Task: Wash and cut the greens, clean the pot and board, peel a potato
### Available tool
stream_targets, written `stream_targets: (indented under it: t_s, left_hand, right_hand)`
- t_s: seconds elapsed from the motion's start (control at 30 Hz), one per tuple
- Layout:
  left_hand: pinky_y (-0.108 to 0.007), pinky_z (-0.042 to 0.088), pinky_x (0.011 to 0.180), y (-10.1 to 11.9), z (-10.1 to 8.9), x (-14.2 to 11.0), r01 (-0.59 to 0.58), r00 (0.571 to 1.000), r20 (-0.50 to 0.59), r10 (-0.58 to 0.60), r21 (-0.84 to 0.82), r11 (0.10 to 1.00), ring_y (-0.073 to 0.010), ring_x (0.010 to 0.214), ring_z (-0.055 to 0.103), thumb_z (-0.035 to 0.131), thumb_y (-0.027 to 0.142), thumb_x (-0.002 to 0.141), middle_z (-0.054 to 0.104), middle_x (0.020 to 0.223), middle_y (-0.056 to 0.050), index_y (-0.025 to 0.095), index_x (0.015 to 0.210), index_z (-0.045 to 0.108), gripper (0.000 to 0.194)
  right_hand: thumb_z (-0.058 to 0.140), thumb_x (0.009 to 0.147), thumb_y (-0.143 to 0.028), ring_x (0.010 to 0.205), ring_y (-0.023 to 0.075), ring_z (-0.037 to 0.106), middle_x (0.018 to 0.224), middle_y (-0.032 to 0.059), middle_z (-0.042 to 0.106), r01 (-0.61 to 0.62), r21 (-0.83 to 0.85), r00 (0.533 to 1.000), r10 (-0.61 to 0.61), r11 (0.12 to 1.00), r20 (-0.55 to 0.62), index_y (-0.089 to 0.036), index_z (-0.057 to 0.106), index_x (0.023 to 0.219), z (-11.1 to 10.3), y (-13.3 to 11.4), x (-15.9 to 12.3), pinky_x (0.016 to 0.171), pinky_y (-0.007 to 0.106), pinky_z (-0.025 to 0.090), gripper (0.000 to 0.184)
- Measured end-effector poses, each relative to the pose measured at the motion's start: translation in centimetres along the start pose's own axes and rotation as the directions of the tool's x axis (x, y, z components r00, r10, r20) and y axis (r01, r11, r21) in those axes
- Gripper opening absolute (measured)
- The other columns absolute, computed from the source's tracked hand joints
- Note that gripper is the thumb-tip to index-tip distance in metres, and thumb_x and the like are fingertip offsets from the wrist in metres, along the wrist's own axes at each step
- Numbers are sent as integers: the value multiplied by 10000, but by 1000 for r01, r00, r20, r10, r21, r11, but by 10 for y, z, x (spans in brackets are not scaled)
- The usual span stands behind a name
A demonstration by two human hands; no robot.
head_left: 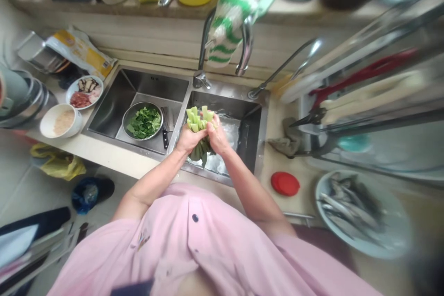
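- Kitchen counter (114,157) held a double steel sink (156,84), its left basin carrying a steel bowl (142,103) of chopped greens (144,122).
- Our left hand (189,139) and right hand (218,136) gripped a bok choy bunch (198,120) together, above the right basin.

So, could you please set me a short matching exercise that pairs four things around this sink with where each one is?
Things:
1. bok choy
2. steel bowl of leafy greens
3. round red lid
4. silvery fish

Places:
A. in a wide bowl
B. on the counter right of the sink
C. between the left hand and right hand
D. in the left basin

Pairs: 1-C, 2-D, 3-B, 4-A
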State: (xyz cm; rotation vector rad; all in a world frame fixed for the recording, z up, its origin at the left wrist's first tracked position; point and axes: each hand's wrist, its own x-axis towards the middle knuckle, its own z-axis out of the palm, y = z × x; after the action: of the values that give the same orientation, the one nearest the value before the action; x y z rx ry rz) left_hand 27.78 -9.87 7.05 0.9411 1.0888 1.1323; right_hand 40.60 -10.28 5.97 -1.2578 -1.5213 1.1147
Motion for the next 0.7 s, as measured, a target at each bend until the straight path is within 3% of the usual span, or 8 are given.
stream_targets:
  t_s: [0.1, 0.2, 0.33, 0.43, 0.5, 0.6, 0.7]
  left_hand:
    - [-495, 530, 1092, 2, 3, -2, 31, 996, 82, -20, -128, 991, -338, 1171, 717, 969, 503, 568, 790, 1135, -85, 238, 1017, 753, 564]
    - [-497, 488, 1148, 7, 4, -4, 36, 990, 143, -11, -176, 984, -338, 1242, 684, 973, 530, 566, 777, 1191, -69, 253, 1041, 758, 590]
    - [-498, 501, 1130, 10, 2, -5, 98, 969, 239, -59, -155, 983, -341, 1206, 700, 955, 569, 585, 768, 1191, -109, 205, 1076, 763, 641]
    - [-506, 525, 1092, 8, 2, -4, 116, 962, 261, -78, -134, 984, -342, 1142, 719, 987, 512, 545, 772, 1157, -121, 187, 1096, 763, 678]
    - [-511, 551, 1052, 5, 3, -2, 117, 960, 267, -85, -106, 987, -344, 1082, 734, 1011, 444, 505, 781, 1104, -120, 171, 1058, 768, 663]
    - [-494, 587, 989, 0, 5, 0, 89, 957, 280, -75, -40, 995, -329, 1019, 746, 997, 348, 520, 784, 1061, -115, 161, 1049, 762, 608]
    - [-450, 590, 980, -3, 10, 2, -12, 955, 296, -21, 108, 994, -301, 1053, 738, 892, 225, 632, 772, 1116, -106, 154, 1180, 715, 580]
  right_hand:
    - [205, 997, -728, 1404, 270, 516, 1579, 143, 418, -25, 39, 999, 27, 999, -36, -238, 498, 1480, 2, -2, 3, 1192, 439, 432, 748]
    - [136, 1032, -632, 1435, 263, 478, 1589, 132, 427, -60, -55, 997, 57, 997, -56, -263, 362, 1586, -2, -11, 2, 1194, 446, 417, 703]
    - [195, 1051, -535, 1522, 314, 306, 1686, 88, 319, -27, -451, 997, -7, 892, -73, -268, 533, 1516, -15, -27, 0, 1260, 529, 268, 634]
    - [277, 1047, -557, 1503, 357, 297, 1662, 83, 384, -34, -560, 999, 25, 827, -24, -275, 660, 1402, -25, -30, 2, 1245, 591, 244, 593]
    - [295, 1037, -608, 1454, 357, 383, 1582, 107, 495, -37, -482, 996, 72, 875, 55, -256, 684, 1364, -29, -28, 4, 1227, 574, 296, 619]
    - [246, 989, -760, 1367, 325, 532, 1421, 121, 638, -100, -114, 964, 124, 989, 236, -227, 677, 1342, -32, -19, 2, 1172, 493, 422, 770]
    - [376, 864, -896, 1302, 307, 617, 1343, 112, 688, -214, 285, 960, 147, 934, 236, -242, 644, 1327, -29, -11, -5, 1108, 468, 499, 844]
